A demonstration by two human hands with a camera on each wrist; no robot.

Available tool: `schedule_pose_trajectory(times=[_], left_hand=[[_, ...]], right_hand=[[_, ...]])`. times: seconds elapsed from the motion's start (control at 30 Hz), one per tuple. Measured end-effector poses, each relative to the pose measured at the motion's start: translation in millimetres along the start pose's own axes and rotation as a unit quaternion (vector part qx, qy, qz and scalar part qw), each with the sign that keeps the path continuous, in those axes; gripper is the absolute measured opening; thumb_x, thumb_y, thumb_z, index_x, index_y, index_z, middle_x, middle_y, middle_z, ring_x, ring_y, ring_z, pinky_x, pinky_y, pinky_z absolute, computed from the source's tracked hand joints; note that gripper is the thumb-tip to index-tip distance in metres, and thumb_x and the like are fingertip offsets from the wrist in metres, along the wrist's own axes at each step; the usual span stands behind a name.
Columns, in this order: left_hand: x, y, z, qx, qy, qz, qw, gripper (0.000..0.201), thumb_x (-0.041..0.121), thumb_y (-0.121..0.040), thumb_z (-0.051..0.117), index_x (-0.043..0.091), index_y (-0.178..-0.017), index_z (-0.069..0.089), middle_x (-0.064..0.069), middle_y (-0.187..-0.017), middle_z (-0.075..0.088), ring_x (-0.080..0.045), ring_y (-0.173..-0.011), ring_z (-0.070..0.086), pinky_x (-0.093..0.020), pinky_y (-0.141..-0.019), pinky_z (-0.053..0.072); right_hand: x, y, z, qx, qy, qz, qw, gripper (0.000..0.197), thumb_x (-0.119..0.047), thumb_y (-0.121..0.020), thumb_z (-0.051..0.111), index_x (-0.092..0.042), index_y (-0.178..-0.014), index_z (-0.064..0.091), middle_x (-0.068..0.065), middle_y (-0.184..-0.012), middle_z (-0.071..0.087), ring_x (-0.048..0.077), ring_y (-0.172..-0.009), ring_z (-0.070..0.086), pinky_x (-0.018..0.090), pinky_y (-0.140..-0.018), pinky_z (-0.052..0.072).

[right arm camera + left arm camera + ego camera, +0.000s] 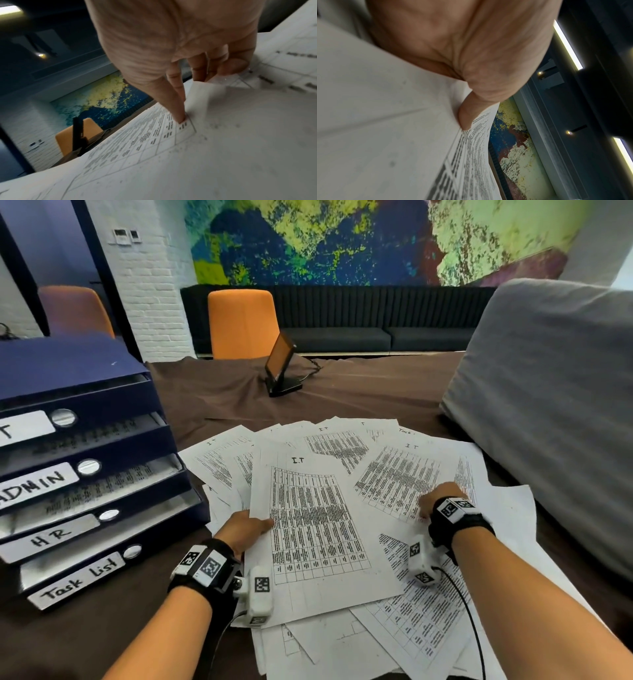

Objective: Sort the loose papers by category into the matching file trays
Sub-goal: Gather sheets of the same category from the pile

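file trays point(85, 474) stand left on the worktop point(222, 392). left hand point(245, 530) pinches 1 "i.t" sheet point(315, 529), lying atop the paper pile point(428, 628). right hand point(432, 502) fingers press and lift another sheet's point(397, 477) corner. risk: extra sheets drag along, misfiled.
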State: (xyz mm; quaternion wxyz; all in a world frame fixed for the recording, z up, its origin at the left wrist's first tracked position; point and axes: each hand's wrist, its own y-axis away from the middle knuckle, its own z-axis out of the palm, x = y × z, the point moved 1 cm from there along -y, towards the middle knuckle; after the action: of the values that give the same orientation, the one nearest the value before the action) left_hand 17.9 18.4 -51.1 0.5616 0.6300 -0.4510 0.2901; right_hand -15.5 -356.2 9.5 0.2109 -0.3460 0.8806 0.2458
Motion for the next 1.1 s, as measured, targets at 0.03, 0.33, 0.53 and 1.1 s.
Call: schedule_pose_trajectory(times=[0.03, 0.33, 0.53, 1.1], left_hand=[[-1, 0, 0, 0.003, 0.004, 0.0, 1.0, 0.022, 0.015, -0.093, 0.069, 0.005, -0.112, 0.064, -0.014, -0.101, 0.076, -0.036, -0.094, 0.073, -0.053, -0.094, 0.055], [1, 2, 1, 0.007, 0.015, -0.007, 1.0, 0.021, 0.012, -0.093, 0.068, 0.004, -0.112, 0.062, -0.016, -0.102, 0.075, -0.036, -0.094, 0.073, -0.053, -0.093, 0.055], [-2, -8, -4, 0.008, -0.006, -0.006, 1.0, 0.048, 0.027, -0.082, 0.073, 0.001, -0.12, 0.058, -0.018, -0.111, 0.072, -0.039, -0.1, 0.07, -0.055, -0.094, 0.054], [8, 2, 1, 0.021, -0.038, 0.003, 0.999, 0.041, 0.03, -0.1, 0.054, -0.003, -0.124, 0.056, -0.021, -0.123, 0.065, -0.038, -0.11, 0.064, -0.053, -0.102, 0.05]], right_hand=[[-3, 2, 0, 0.01, 0.01, -0.012, 1.0, 0.027, -0.011, -0.08, 0.071, -0.001, -0.105, 0.066, 0.018, -0.114, 0.066, 0.035, -0.104, 0.064, 0.031, -0.074, 0.046], [-48, 22, -24, 0.165, -0.102, -0.197, 0.961, 0.047, -0.005, -0.087, 0.056, -0.013, -0.133, 0.061, 0.013, -0.135, 0.06, 0.034, -0.123, 0.056, 0.036, -0.101, 0.045], [-66, 14, -49, 0.17, -0.381, -0.151, 0.896, 0.05, -0.003, -0.08, 0.064, -0.005, -0.13, 0.063, 0.01, -0.129, 0.065, 0.02, -0.114, 0.062, 0.018, -0.092, 0.047], [-24, 18, 7, -0.116, -0.093, -0.07, 0.986, 0.021, -0.009, -0.089, 0.069, 0.001, -0.107, 0.064, 0.019, -0.107, 0.065, 0.033, -0.094, 0.064, 0.031, -0.068, 0.049]])
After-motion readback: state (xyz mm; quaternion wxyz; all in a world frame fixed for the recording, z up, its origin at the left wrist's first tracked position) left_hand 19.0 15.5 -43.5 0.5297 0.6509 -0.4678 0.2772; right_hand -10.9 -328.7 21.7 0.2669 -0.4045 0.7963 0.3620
